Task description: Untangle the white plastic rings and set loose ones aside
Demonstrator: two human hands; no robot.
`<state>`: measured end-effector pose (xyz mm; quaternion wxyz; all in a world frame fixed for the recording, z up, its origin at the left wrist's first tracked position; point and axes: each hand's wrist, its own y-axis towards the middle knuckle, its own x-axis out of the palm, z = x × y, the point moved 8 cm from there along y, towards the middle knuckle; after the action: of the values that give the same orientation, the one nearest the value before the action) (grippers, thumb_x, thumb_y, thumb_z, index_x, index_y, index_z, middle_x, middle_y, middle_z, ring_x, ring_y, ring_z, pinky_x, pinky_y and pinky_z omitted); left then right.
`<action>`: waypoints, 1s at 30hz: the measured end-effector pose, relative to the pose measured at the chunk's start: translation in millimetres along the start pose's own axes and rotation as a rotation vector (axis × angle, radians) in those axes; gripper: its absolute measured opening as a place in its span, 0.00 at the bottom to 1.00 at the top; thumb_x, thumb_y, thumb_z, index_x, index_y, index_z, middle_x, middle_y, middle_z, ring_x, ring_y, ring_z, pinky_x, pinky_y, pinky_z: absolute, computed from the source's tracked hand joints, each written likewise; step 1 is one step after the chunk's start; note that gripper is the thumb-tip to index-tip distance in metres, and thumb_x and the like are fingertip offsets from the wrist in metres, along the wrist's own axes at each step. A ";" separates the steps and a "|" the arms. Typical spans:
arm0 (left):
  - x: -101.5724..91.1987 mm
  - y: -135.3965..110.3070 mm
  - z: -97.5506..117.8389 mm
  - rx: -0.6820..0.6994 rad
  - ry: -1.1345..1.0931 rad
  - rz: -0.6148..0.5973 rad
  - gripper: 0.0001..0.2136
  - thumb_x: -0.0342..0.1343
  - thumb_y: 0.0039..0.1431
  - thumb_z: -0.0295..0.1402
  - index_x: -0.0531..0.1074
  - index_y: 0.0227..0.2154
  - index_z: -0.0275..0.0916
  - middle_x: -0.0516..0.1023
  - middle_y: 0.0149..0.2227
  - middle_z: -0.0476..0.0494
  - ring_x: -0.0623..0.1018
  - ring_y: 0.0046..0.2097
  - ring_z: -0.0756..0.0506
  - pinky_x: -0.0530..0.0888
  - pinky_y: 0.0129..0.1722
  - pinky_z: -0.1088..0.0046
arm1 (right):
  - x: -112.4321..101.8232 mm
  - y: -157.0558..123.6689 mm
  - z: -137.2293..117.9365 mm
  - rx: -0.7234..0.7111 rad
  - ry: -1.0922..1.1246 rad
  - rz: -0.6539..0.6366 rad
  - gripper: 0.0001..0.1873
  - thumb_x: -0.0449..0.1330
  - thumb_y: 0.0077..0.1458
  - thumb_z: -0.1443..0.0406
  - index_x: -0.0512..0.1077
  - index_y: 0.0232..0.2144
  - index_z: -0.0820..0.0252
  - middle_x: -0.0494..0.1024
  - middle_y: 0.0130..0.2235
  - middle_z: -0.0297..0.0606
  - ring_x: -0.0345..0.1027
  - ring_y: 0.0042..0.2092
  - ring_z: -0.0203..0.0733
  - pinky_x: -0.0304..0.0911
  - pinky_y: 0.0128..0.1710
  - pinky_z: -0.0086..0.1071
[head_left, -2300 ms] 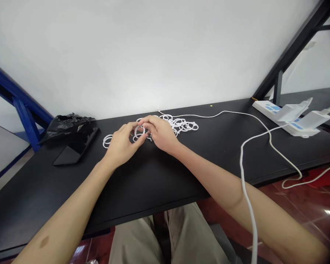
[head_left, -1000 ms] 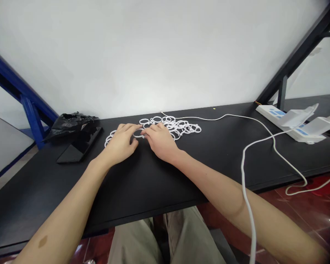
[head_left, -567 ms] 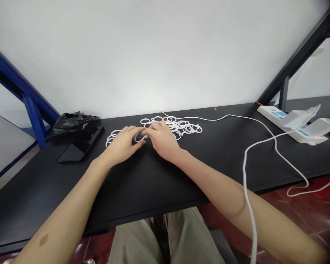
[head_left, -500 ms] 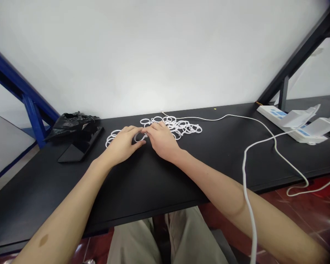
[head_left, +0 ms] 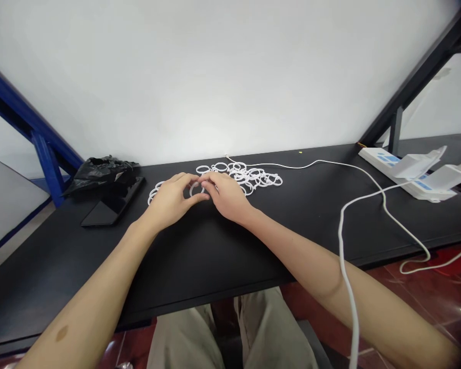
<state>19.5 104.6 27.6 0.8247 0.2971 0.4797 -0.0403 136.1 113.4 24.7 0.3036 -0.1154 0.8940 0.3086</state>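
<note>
Over the black table my left hand (head_left: 171, 197) and my right hand (head_left: 227, 197) meet at the fingertips. Between them is a thin white plastic ring (head_left: 192, 189), partly hidden by the fingers. My left fingers and thumb curve around it, closed on its edge. The right fingers are bent and pinch at the ring's right side, where the grip itself is hidden. A heap of similar white rings (head_left: 257, 177), each with a small knob, lies behind my right hand. Several more white rings (head_left: 153, 191) show beside my left hand.
A black phone-like slab (head_left: 100, 212) and a crumpled black plastic bag (head_left: 100, 171) lie at left. A white cable (head_left: 341, 241) runs across the table and over my right forearm. White devices with blue labels (head_left: 407, 174) stand at right on the black table (head_left: 215, 261).
My left thumb has shifted slightly right, towards my right hand. The fingers of both hands have moved a little around the ring.
</note>
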 end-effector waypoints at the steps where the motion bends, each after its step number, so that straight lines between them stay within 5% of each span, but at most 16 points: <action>1: 0.6 0.0 0.1 -0.004 -0.008 -0.007 0.19 0.57 0.58 0.49 0.72 0.43 0.40 0.76 0.39 0.45 0.74 0.41 0.44 0.71 0.43 0.65 | 0.3 0.3 0.4 -0.001 0.020 -0.003 0.12 0.49 0.65 0.68 0.73 0.40 0.59 0.78 0.42 0.37 0.68 0.44 0.39 0.59 0.48 0.34; 9: 4.4 -1.4 2.8 -0.028 -0.024 -0.065 0.17 0.55 0.60 0.49 0.73 0.43 0.41 0.77 0.40 0.45 0.75 0.39 0.44 0.71 0.42 0.66 | -1.4 1.2 2.4 0.012 0.033 0.003 0.12 0.50 0.63 0.70 0.73 0.34 0.57 0.78 0.38 0.33 0.68 0.41 0.38 0.59 0.44 0.32; 30: 4.7 -1.6 2.0 -0.028 -0.009 -0.069 0.17 0.54 0.60 0.48 0.73 0.44 0.43 0.77 0.39 0.46 0.75 0.40 0.44 0.71 0.42 0.66 | -5.5 2.7 7.8 0.054 -0.038 0.020 0.12 0.51 0.64 0.66 0.75 0.36 0.55 0.79 0.35 0.31 0.63 0.39 0.40 0.56 0.44 0.33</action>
<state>23.0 103.2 23.8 0.8291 0.2683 0.4865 -0.0634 143.1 120.5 24.5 0.3202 -0.0924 0.8973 0.2896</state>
